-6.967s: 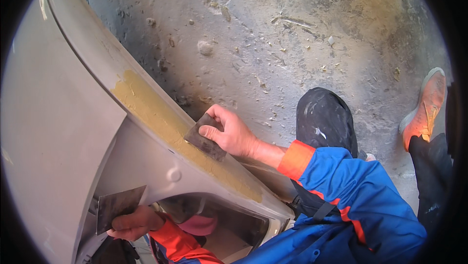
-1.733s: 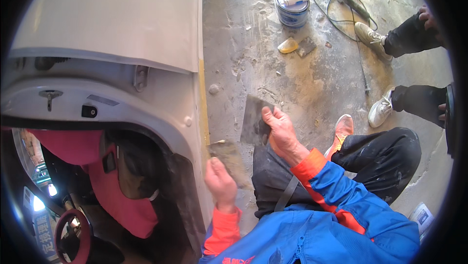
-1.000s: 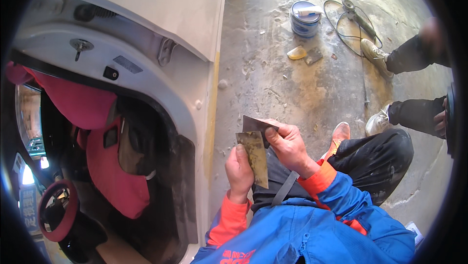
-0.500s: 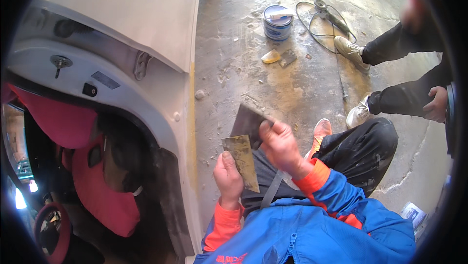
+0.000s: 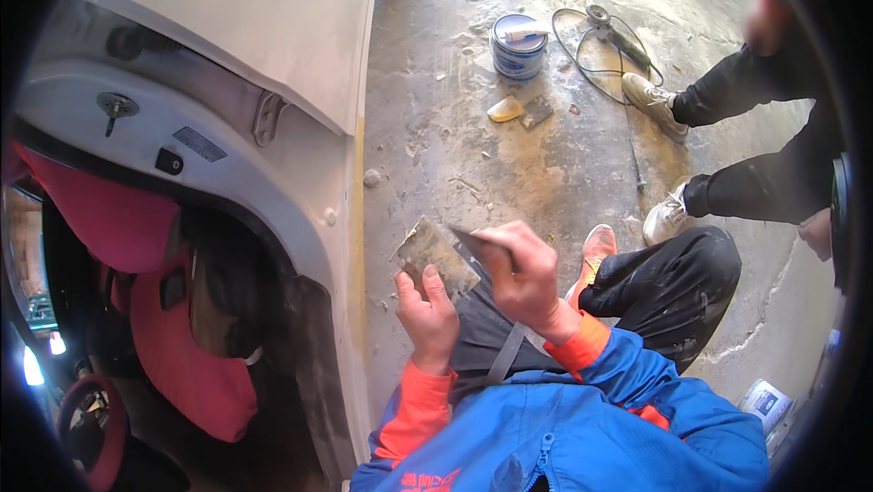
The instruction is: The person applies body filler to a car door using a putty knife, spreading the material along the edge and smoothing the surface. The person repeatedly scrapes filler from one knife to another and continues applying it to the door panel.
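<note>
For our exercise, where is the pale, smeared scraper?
Near the head view's centre, the smeared scraper is in the left hand, beside the right hand's dark scraper.

Our left scraper [image 5: 440, 253] is grey, mottled yellowish; our blue sleeves [image 5: 705, 415] have orange cuffs [image 5: 580, 346]; the seat [image 5: 182, 365] is pink.

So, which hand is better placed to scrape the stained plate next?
Probably the right hand: it holds the dark plate tilted beside the stained plate, which the left hand holds with its stained face toward the camera.
</note>
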{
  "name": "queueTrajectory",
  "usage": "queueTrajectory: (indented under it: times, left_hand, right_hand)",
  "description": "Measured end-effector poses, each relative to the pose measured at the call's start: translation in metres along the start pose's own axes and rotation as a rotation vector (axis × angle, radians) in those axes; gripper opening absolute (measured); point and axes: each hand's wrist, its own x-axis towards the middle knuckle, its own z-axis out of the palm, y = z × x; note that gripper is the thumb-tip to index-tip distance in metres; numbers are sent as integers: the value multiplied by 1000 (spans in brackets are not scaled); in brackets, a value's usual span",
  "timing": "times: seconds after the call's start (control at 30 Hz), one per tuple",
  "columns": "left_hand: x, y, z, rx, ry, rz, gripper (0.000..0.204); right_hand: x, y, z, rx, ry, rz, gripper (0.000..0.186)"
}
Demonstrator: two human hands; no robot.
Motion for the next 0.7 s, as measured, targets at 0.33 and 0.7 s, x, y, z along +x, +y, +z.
queueTrajectory:
  times: [0.33,0.7]
  left_hand:
    - [-22,8,15,-176,-134,-32,19]
    - [-21,3,-4,-20,-323,-111,22]
  right_hand:
    - [0,45,8,458,-54,664,21]
    - [7,21,3,56,-342,391,16]
